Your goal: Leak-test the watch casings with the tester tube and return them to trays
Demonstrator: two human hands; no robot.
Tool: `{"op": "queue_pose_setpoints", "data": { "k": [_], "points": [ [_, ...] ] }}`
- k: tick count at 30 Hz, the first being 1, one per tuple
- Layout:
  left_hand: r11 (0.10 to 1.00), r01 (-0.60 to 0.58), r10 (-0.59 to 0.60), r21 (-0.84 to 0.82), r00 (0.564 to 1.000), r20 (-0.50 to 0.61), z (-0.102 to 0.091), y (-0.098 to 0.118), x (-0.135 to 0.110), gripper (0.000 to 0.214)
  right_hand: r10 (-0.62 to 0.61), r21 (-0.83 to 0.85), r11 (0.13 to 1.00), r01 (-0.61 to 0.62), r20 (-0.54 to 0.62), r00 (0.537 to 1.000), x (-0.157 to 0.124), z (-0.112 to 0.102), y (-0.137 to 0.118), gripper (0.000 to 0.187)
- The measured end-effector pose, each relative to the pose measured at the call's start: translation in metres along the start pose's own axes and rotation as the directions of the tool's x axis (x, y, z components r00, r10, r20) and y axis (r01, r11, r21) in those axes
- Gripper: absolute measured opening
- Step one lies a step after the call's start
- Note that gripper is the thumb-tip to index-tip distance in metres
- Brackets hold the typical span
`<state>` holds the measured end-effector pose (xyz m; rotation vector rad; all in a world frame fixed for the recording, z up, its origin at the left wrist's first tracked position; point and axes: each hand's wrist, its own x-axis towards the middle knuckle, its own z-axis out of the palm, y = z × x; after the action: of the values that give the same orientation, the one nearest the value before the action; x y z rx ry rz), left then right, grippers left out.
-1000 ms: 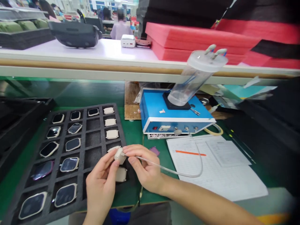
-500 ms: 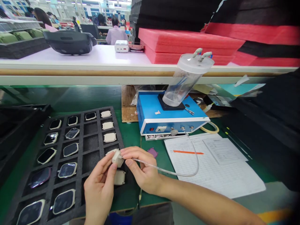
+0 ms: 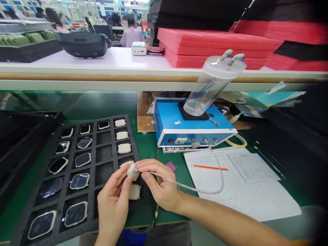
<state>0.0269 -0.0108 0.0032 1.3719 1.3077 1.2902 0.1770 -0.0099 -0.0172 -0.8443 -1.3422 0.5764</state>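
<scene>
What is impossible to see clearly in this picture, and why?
All in the head view:
Papers: writing too small to read.
Foam tray: some lower compartments partly hidden behind the left hand.
Purple piece: partly covered by the right hand.
Clear tube: end contact too small to judge.

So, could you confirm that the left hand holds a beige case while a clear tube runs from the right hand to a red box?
Not quite: the head view shows the box is blue. The clear tube does run there from the right hand, and the left hand holds the beige case.
</scene>
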Motion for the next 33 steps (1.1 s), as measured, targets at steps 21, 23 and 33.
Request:
{"op": "queue_pose_setpoints", "data": {
  "k": [21,23,33],
  "points": [
    [0.999,-0.025,0.025,-0.025,1.000,-0.009,0.0004,-0.0008,0.0005,0.032,0.000,0.065,0.998,-0.001,0.014,1.000,-0.0014,0.0003,0.0031,0.018],
    [0.999,-0.032,0.031,-0.031,0.999,-0.008,0.0009,-0.0001,0.0008,0.032,-0.002,0.063,0.998,0.001,0.014,1.000,-0.0011,0.0003,0.0027,0.018],
    [0.999,-0.034,0.034,-0.035,0.999,0.010,0.0023,-0.0062,-0.0003,0.031,-0.016,0.040,0.999,0.016,0.013,1.000,0.0003,0.0005,0.0027,0.018]
  ]
}}
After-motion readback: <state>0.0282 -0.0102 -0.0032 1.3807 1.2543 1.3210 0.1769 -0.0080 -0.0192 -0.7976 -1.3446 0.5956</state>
